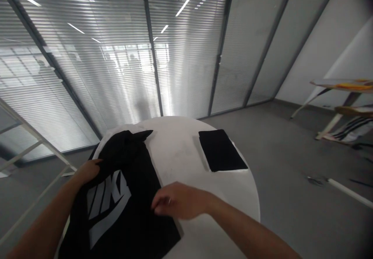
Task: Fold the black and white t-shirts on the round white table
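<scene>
A black T-shirt point(128, 196) with a large white logo lies spread over the left half of a round white table point(180, 150). My left hand point(89, 170) grips the shirt's left edge near its upper part. My right hand point(179, 201) pinches the shirt's right edge, fingers curled on the cloth. A folded black garment point(222, 150) lies flat on the table's right side, apart from both hands.
A white metal frame point(35, 142) stands to the left of the table. Glass walls with blinds point(151, 56) run behind it. At the far right is a table point(344, 86) with clothes, and a white rod point(349, 192) lies on the grey floor.
</scene>
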Available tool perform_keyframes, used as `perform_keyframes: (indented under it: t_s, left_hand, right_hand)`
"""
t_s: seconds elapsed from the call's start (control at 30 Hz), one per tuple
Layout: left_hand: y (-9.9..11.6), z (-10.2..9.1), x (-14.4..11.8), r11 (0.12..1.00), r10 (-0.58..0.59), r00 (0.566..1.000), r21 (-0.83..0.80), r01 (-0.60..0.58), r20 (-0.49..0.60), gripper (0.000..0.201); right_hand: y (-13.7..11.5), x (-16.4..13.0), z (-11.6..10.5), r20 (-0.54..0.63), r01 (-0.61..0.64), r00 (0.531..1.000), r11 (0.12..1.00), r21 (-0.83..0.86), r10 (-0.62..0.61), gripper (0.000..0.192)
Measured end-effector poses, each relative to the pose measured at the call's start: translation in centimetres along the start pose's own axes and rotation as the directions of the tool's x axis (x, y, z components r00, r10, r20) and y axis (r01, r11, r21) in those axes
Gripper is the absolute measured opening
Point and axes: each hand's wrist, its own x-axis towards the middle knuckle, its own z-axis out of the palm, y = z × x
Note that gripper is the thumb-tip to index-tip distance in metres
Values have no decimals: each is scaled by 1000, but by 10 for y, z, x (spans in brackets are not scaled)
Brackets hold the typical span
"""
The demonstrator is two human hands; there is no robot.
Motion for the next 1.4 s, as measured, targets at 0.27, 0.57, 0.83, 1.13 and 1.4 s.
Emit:
perform_keyframes:
  t_s: [0.27, 0.57, 0.83, 1.13, 1.4]
  left_hand:
    - [47, 4, -31, 975, 75, 993, 218, -52, -96, 58]
    - [143, 77, -77, 903, 394, 910, 235, -359, -126, 40]
    - [144, 83, -88, 898, 433, 850, 228, -377, -299, 32]
    - [259, 49, -127, 532, 735, 633, -372, -761, -244, 55]
    - [288, 52, -137, 416, 718, 644, -579, -701, -265, 15]
  right_hand:
    - [118, -79, -91, -854, -919, 362, 294, -261, 374, 34]
    - [158, -91, -99, -807, -835, 471, 475, -278, 355, 19]
    - [130, -106, -121, -878, -412, 356, 897, 160, 320, 25]
    - [32, -75, -136, -832, 430, 466, 744, 511, 302, 35]
    - [22, -42, -124, -823, 436, 511, 750, 497, 247, 37]
